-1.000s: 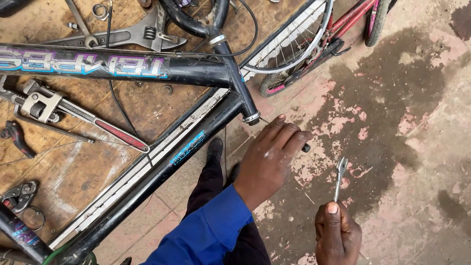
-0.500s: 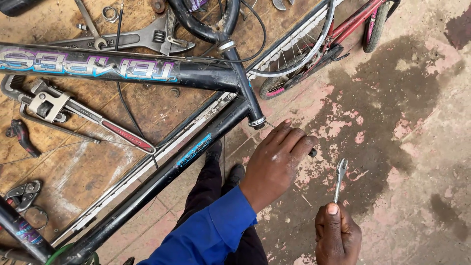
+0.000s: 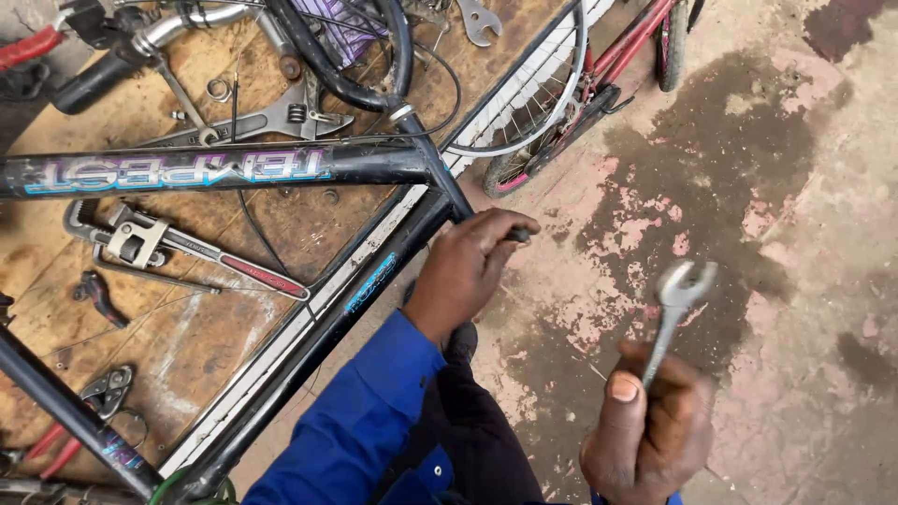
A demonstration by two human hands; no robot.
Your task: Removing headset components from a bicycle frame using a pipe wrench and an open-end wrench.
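board (image 3: 187,346): worn wood, far left, serving as the bench; tools lie loose on it, within reach of the frame.
pipe wrench (image 3: 178,248): red handle, flat on the board under the top tube.
adjustable wrench (image 3: 271,120): grey, above the top tube, near a few small washers.
frame (image 3: 309,323): black bike frame laid across the board, so its joints face up for work.
decal: long pale-blue and purple lettering strip along the top tube; a short blue one on the down tube, near the left hand.
left hand (image 3: 468,266): blue sleeve, fingers curled tight around a small dark part just below the tube junction; looks like a steadying grasp. What the part is I can't tell, fingers cover it.
wheel (image 3: 533,112): silver rim, leaning beyond the junction, against a red bike (image 3: 645,37).
right hand (image 3: 650,435): clenched on the shank of the spanner (image 3: 675,309), thumb pressed along it.
spanner: small, silver, open-ended; head up, clear of the frame, over the stained concrete floor (image 3: 795,234).
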